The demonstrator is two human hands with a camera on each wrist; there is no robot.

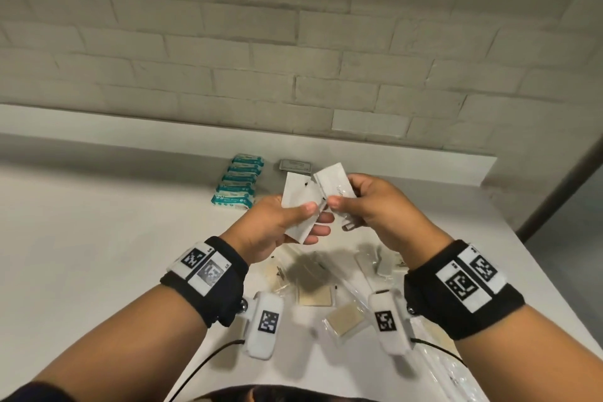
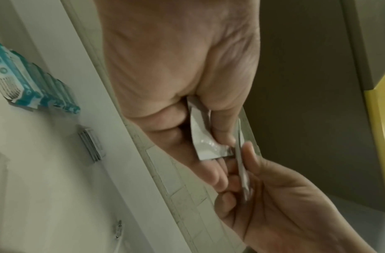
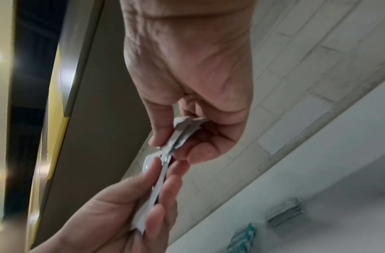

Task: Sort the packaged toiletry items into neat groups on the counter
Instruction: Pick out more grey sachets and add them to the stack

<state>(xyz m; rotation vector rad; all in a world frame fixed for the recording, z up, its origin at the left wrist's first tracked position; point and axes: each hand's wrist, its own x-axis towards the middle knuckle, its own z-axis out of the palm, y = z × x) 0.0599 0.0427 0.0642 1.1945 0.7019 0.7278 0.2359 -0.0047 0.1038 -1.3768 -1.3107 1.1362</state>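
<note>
Beyond the left fingertips and a little to their left, the teal packs (image 1: 237, 180) lie in a tidy row on the counter (image 1: 98, 238), with a small grey stack (image 1: 296, 165) just to their right. That side looks sorted.

The left hand (image 1: 277, 228) is raised above the counter with its thumb pressed down onto a white sachet (image 1: 301, 202) and the fingers curled under it. The grip sits on the sachet's lower right part, and most of the packet juts up and away past the thumb.

The right hand (image 1: 368, 202) pinches a second white sachet (image 1: 336, 188) the same way, thumb on top and fingers curled behind, perhaps with another thin piece under it; I cannot tell. The two thumbs nearly meet and the packets' near corners touch or overlap.

These sachets look very light, thin and floppy, with a slick film skin and crimped edges. I judge they will bend or slide if held by a corner, so a flat pinch across the middle is the safer hold. They should lie flat and stack poorly unless squared.

Below the wrists sits a loose heap of clear-wrapped items (image 1: 329, 287), tan pads and white pieces, still unsorted. The raised back ledge (image 1: 424, 166) lies past the fingertips, and the counter's edge runs close on the right. Bare counter lies to the left of the left hand, which seems the better place for a new group
</note>
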